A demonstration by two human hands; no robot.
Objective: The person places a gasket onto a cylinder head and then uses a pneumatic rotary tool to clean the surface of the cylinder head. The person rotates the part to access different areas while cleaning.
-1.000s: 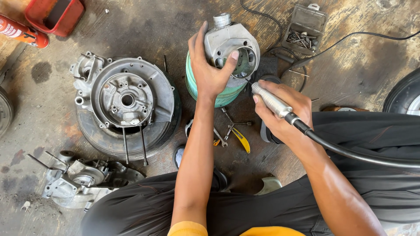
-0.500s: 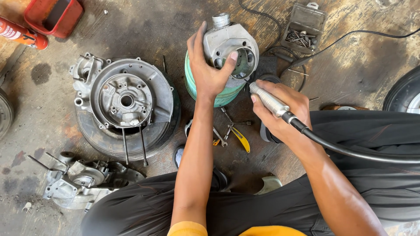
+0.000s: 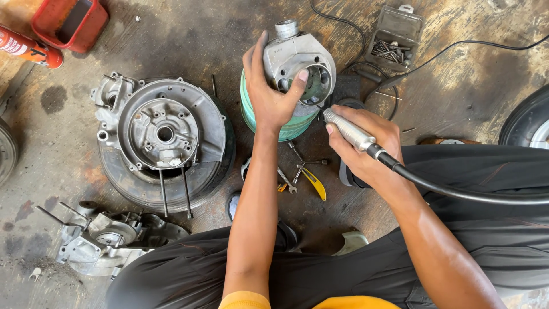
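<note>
— Gripping what, left side?

— Left hand point(image 3: 273, 94) wrapped over the grey metal cylinder casting point(image 3: 300, 63), thumb hooked at the lip of its bore, fingers round the far side. Casting sits on top of a green drum point(image 3: 269, 123), which stands on the concrete floor point(image 3: 474, 86) just ahead of my knees.

— And the right?

— Right hand point(image 3: 366, 146) closed around the silver handpiece of a rotary tool point(image 3: 349, 129), held like a pen. Its tip points up-left at the lower edge of the casting's bore; can't tell whether the tip touches metal. Black flexible shaft point(image 3: 457, 191) runs from the handpiece across my right leg and out of frame.

— Anything under your arms?

— Small spanners and yellow-handled pliers point(image 3: 311, 182) on the floor between my forearms, below the drum.

— Left of that?

— Round engine case half point(image 3: 166, 131) lying open-face up on a tyre point(image 3: 131, 191), two long studs sticking out toward me. Nearer my left knee, another engine casing point(image 3: 106, 240), lying flat. Red tray point(image 3: 68, 23) and a red spray can point(image 3: 28, 48) at the far left corner.

— Far right?

— Open grey case of bits point(image 3: 394, 37), black cables looping past it, and the edge of a wheel point(image 3: 529, 123) beside my right leg.
</note>
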